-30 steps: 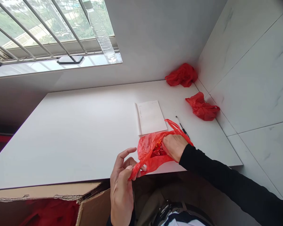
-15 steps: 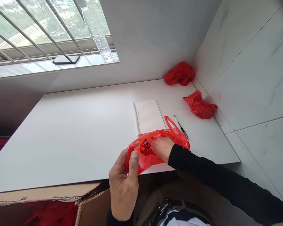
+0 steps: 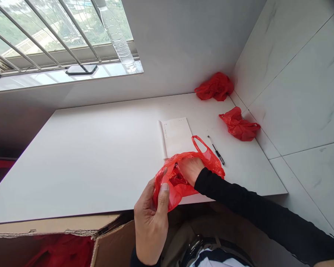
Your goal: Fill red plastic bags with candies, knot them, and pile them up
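A red plastic bag (image 3: 176, 196) lies at the front edge of the white table, its mouth facing me and one handle loop standing up. My left hand (image 3: 153, 215) pinches the bag's left rim between thumb and fingers. My right hand (image 3: 191, 168) reaches inside the bag; its fingers are hidden there. Dark red, shiny wrapped contents (image 3: 176, 176) show in the opening beside the right hand, too crumpled to name. Just behind the bag lies a white paper pad (image 3: 176, 137) with small print. A black-and-clear pen (image 3: 217, 151) lies to its right.
Two knotted red bags, a far one (image 3: 215, 87) and a nearer one (image 3: 241, 125), sit by the tiled wall. An open cardboard box (image 3: 111, 243) with red material stands below the table's front left. A phone (image 3: 81, 69) and a water bottle (image 3: 122, 48) rest on the windowsill.
My right hand has gone a little deeper into the bag. My left hand still grips the rim, and more of the shiny red contents shows. The view has shifted slightly.
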`<state>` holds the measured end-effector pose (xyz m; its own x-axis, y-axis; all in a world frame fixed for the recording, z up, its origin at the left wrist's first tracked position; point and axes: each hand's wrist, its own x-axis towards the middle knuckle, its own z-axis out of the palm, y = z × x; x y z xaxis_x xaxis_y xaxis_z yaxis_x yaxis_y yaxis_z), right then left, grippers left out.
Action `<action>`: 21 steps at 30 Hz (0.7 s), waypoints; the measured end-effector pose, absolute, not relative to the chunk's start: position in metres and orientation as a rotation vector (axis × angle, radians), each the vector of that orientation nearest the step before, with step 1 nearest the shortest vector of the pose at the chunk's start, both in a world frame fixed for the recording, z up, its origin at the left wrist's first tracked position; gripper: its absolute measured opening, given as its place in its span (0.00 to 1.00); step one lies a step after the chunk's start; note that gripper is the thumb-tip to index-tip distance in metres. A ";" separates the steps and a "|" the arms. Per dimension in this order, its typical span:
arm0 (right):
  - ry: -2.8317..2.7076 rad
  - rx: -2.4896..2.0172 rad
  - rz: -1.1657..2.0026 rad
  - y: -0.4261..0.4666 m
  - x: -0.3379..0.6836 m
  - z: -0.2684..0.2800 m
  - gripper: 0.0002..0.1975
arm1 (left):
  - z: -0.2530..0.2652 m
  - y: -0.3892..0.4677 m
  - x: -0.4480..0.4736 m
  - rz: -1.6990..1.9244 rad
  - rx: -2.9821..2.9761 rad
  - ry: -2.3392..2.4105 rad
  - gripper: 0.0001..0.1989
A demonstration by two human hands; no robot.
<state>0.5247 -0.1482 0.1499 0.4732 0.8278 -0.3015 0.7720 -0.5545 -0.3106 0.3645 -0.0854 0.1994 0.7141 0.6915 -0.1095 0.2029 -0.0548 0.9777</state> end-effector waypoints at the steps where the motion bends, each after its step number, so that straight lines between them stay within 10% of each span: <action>1: -1.438 -2.569 0.642 -0.151 0.522 0.150 0.12 | 0.199 -0.085 0.364 0.469 1.603 0.738 0.20; 21: -1.314 -2.199 0.643 -0.176 0.524 0.145 0.09 | 0.204 -0.084 0.361 0.508 1.584 0.786 0.20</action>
